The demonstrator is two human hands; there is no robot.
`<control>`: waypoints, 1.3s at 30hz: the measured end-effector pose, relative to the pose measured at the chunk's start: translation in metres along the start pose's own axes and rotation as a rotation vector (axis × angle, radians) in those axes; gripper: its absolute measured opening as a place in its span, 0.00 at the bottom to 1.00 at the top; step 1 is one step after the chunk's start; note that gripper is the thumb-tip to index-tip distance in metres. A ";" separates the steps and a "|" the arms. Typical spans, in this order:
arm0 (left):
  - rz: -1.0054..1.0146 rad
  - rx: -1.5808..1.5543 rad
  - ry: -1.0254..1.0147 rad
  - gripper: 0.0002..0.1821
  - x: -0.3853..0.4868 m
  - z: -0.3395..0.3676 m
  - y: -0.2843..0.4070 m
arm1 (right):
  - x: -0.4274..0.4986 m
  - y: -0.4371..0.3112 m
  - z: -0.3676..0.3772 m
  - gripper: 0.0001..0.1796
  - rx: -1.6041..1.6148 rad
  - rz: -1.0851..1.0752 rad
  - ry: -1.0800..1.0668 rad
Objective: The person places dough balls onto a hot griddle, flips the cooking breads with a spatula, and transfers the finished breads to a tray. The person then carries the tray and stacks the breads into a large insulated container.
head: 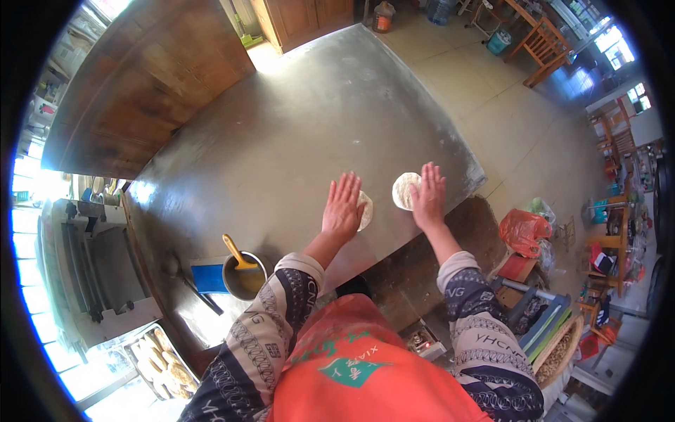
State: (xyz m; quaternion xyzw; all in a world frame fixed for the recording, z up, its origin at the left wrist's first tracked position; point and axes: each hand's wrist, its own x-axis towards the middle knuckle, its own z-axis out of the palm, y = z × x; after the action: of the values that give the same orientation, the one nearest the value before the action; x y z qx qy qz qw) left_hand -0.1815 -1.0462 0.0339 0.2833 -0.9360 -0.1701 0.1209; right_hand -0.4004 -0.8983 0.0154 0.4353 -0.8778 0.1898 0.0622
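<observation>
Two flat round pieces of pale dough lie near the front right of a large smooth worktop (274, 153). My left hand (341, 208) is spread flat, palm down, and covers the left part of one dough round (365, 212). Only the right edge of that round shows past my thumb. Beside the other dough round (404, 191) is my right hand (431, 196), flat with fingers straight. Its thumb reaches onto the round's right side, and its palm overlaps the edge. Neither hand grips anything.
At my left stand a metal pot (245, 277) with a yellow-handled brush (238, 253), a blue object (210, 278) and a dark-handled ladle (203, 296). A tray of browned flatbreads (161, 364) is lower left. A red plastic bag (524, 232) and a wicker basket (559, 348) are at right.
</observation>
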 end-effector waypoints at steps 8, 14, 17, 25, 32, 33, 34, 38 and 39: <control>0.121 0.074 -0.227 0.43 -0.024 0.020 0.012 | -0.003 -0.040 0.013 0.40 -0.105 -0.085 -0.264; -0.285 -0.103 0.037 0.37 -0.028 0.010 -0.002 | -0.015 -0.013 0.001 0.41 -0.006 0.059 -0.179; -0.567 -0.387 0.092 0.29 -0.011 0.007 -0.021 | -0.020 0.004 0.006 0.40 0.124 0.098 -0.089; -0.675 -0.271 -0.648 0.30 0.030 -0.002 -0.010 | 0.006 0.053 0.027 0.20 0.657 0.807 -0.294; -0.134 -0.712 -0.381 0.23 -0.028 -0.009 -0.014 | 0.034 0.035 0.002 0.20 0.274 -0.029 -0.512; -0.239 -0.853 -0.279 0.27 -0.044 -0.015 -0.013 | 0.033 0.016 -0.003 0.21 0.552 0.174 -0.558; -0.355 -1.000 -0.180 0.30 -0.066 -0.024 -0.009 | 0.033 0.002 -0.020 0.20 0.707 0.214 -0.660; -0.495 -1.619 -0.094 0.33 -0.182 -0.082 -0.008 | 0.012 -0.107 -0.065 0.18 1.307 0.299 -0.938; -0.469 -1.681 -0.045 0.34 -0.221 -0.100 -0.009 | 0.002 -0.142 -0.077 0.22 1.353 0.267 -1.034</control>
State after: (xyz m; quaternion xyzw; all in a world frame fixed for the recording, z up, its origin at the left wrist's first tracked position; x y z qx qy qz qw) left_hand 0.0342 -0.9518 0.0929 0.2821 -0.4201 -0.8304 0.2334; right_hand -0.2937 -0.9481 0.1265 0.3038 -0.5380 0.4556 -0.6409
